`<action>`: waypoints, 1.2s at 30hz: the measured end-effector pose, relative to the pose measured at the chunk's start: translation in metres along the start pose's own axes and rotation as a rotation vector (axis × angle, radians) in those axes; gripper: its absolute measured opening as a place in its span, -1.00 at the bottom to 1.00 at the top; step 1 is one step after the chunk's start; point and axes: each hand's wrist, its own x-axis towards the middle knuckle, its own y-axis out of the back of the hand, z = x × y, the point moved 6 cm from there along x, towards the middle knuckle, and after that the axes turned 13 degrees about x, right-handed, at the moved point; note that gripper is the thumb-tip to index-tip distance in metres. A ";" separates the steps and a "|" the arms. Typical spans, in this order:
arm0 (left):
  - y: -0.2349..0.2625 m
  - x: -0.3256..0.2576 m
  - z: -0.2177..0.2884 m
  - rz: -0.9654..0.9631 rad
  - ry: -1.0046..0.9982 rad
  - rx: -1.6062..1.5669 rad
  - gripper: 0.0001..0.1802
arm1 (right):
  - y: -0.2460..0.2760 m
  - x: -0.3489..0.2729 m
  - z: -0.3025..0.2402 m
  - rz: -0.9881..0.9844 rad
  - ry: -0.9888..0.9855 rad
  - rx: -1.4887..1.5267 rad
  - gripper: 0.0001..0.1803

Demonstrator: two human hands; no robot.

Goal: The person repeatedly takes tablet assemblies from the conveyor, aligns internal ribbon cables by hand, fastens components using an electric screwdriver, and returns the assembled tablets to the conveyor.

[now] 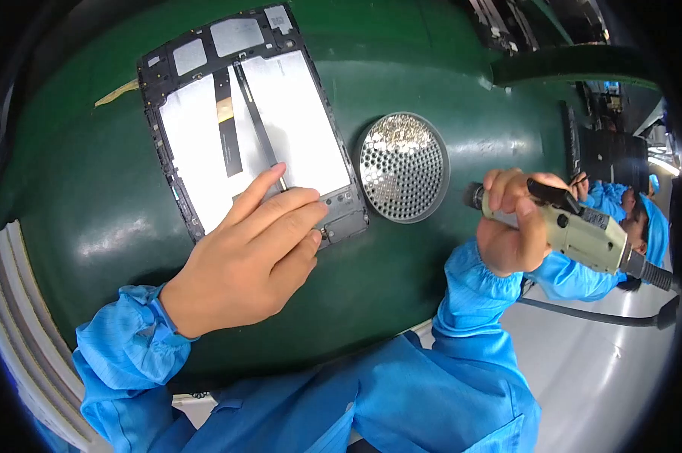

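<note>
A tablet's opened inner assembly (303,113), with a black frame and a large silvery-white back plate, lies slightly tilted on the green mat. My left hand (243,264) rests on its near end, fingers stretched out over the plate and frame. The index fingertip touches the lower end of a long dark ribbon cable (256,121). A shorter black strip (228,140) with a gold patch runs beside that cable. To the right, my right hand (511,226) grips a pale green electric screwdriver (594,243), raised sideways; its tip points left, away from the tablet.
Between tablet and screwdriver stands a round metal dish (409,185) with a perforated plate. A yellowish strip (117,93) sticks out beyond the tablet's left edge. Stacked pale boards (27,325) stand at the left. Another person in a blue cap (656,234) works at the far right.
</note>
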 end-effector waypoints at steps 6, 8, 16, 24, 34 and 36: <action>0.001 -0.001 0.000 0.010 -0.017 -0.045 -0.77 | 0.007 -0.001 0.001 0.005 -0.001 0.002 -0.61; 0.001 -0.002 0.000 -0.020 0.007 -0.043 -0.78 | 0.006 -0.004 0.000 0.004 -0.001 0.002 -0.62; 0.006 -0.004 0.001 -0.052 0.009 0.034 -0.75 | 0.001 -0.003 -0.002 -0.025 0.012 0.012 -0.60; 0.008 0.000 -0.001 -0.011 0.017 0.036 -0.81 | 0.004 0.000 0.004 -0.024 0.016 -0.019 -0.62; 0.003 -0.008 0.005 -0.074 -0.055 0.118 -0.69 | -0.002 -0.006 0.004 0.028 -0.007 0.018 -0.64; 0.003 -0.008 0.007 -0.071 -0.039 0.085 -0.70 | -0.003 -0.007 0.002 0.030 0.004 0.005 -0.66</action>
